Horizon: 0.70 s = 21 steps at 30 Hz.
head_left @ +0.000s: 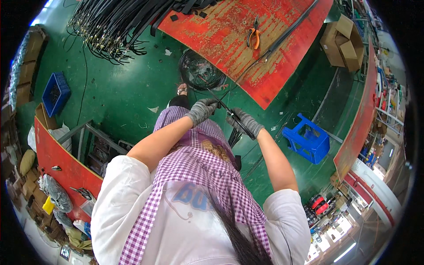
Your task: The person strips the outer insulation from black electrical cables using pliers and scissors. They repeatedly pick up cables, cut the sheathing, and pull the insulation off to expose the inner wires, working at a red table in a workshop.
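My left hand [203, 111], in a grey knit glove, is closed with its fingertips pinching a thin black cable near the red table's corner. My right hand [245, 123], gloved the same way, is wrapped round a thicker black length [226, 107] that slants down from between the hands; cable or sleeve, I cannot tell. A dark strand runs from near the hands up onto the worn red table [269, 95]. On that table lie orange-handled pliers [253, 37] and a long black strip [291, 32]. Below the table's edge sits a coil of black cable [190, 73].
A thick bundle of black cables [110, 26] with metal ends hangs at the upper left. A blue plastic stool [309, 140] stands at right on the green floor, an open cardboard box [342, 46] beyond it. At left are a blue crate [56, 95] and another red table [62, 165].
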### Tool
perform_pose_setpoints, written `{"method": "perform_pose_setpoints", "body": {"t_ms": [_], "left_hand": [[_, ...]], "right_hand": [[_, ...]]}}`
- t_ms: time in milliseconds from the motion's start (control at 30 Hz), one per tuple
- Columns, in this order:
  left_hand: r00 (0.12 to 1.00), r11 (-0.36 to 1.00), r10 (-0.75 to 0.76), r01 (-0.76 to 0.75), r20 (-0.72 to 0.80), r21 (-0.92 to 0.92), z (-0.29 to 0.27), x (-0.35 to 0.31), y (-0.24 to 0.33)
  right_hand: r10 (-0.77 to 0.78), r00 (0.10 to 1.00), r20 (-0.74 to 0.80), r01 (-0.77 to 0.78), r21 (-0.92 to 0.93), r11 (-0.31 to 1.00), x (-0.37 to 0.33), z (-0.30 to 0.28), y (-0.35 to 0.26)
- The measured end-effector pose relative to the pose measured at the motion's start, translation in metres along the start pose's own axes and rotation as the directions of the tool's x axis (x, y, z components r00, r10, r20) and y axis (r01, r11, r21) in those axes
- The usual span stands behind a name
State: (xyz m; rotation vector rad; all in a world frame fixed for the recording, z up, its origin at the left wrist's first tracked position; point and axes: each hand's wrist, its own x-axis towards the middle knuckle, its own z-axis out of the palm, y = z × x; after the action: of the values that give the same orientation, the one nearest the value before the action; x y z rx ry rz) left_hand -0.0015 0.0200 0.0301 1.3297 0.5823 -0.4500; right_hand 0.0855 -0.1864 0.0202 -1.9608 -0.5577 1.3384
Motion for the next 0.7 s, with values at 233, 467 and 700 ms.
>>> {"method": "perform_pose_setpoints", "body": {"t_ms": [233, 467, 700], "left_hand": [[0.998, 0.999, -0.028, 0.028, -0.047, 0.015, -0.016, 0.004, -0.017], [0.994, 0.972, 0.091, -0.075, -0.063, 0.224, -0.026, -0.003, -0.013], [0.99, 0.98, 0.09, -0.068, 0.11, -0.187, -0.033, -0.014, 0.151]], "right_hand": [[0.101, 0.975, -0.2, -0.121, -0.09, 0.989, -0.001, -0.002, -0.058], [-0.139, 0.771, -0.621, 0.036, -0.175, 0.984, 0.122, -0.053, -0.155], [-0.183, 0.668, -0.721, -0.195, -0.406, 0.893, 0.17, -0.091, -0.171]]}}
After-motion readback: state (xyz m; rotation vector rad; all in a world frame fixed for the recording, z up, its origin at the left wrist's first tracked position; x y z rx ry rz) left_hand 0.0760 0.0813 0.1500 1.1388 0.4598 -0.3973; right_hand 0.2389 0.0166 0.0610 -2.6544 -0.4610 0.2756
